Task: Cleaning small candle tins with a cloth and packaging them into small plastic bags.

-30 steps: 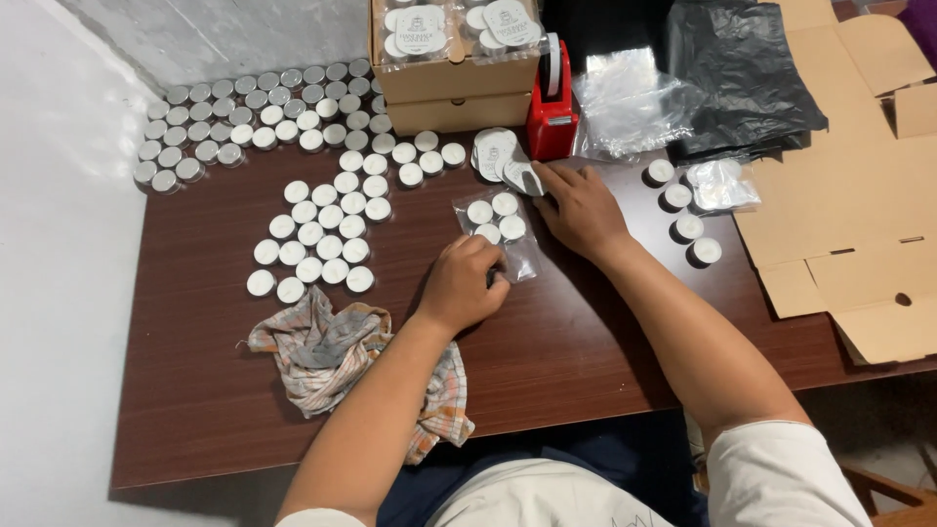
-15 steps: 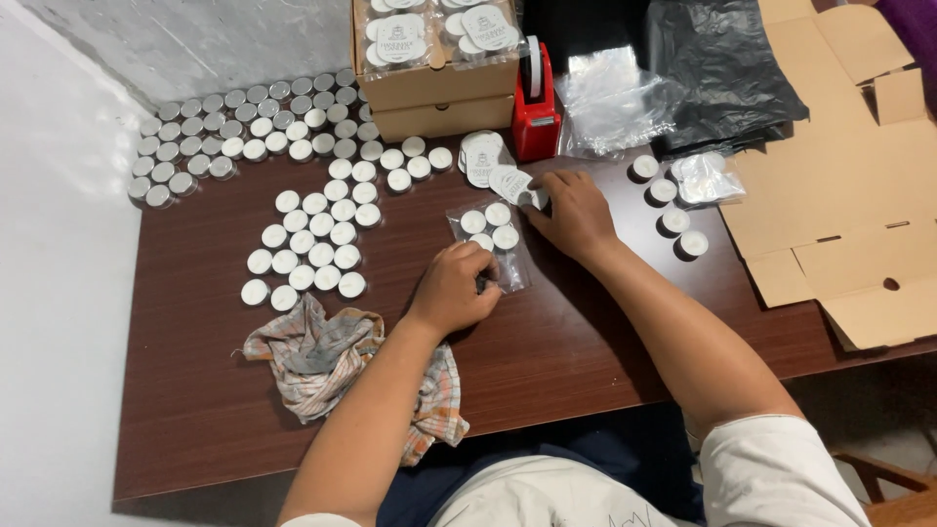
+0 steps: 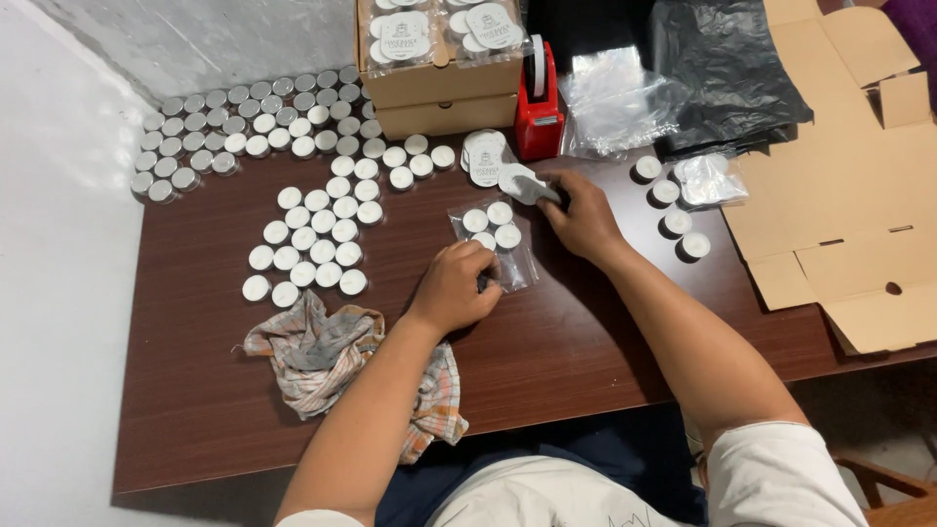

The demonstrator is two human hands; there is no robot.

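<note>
A clear plastic bag (image 3: 496, 244) holding four white tealights lies flat on the table.

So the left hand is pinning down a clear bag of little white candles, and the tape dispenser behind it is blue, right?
Not quite. The tape dispenser is red, not blue, as the head view shows. The rest holds: the left hand presses on the near end of the clear bag with the small white candles inside, and the dispenser stands behind it beside the cardboard box.

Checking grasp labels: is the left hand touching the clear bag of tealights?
Touching. Head view shows the left hand resting on the lower end of the clear bag, fingers overlapping its edge.
</note>
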